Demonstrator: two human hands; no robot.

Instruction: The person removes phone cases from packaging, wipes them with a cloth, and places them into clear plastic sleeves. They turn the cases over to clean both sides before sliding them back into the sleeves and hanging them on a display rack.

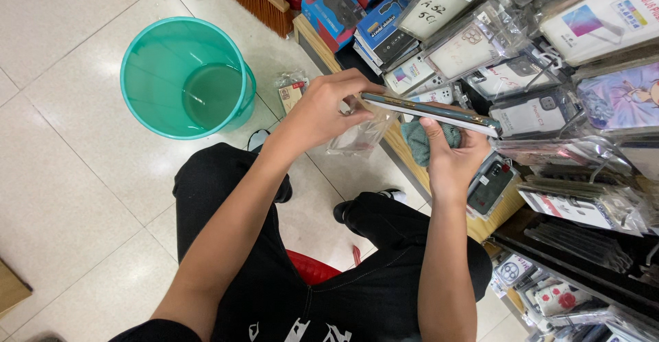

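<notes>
My left hand (322, 108) grips the near end of a thin flat phone case (429, 110), seen edge-on and tilted down to the right. A clear plastic sleeve (360, 136) hangs below that hand. My right hand (453, 156) supports the case's far end from beneath and also holds a bunched grey-green cloth (420, 139) against its underside. Both hands are over my lap, beside a low wooden shelf (405, 153).
A teal plastic bucket (141, 95) stands on the tiled floor at the left. Many packaged phone cases (522, 74) fill the racks at the right. A small packet (290, 91) lies on the floor by the bucket. I sit on a red stool (312, 270).
</notes>
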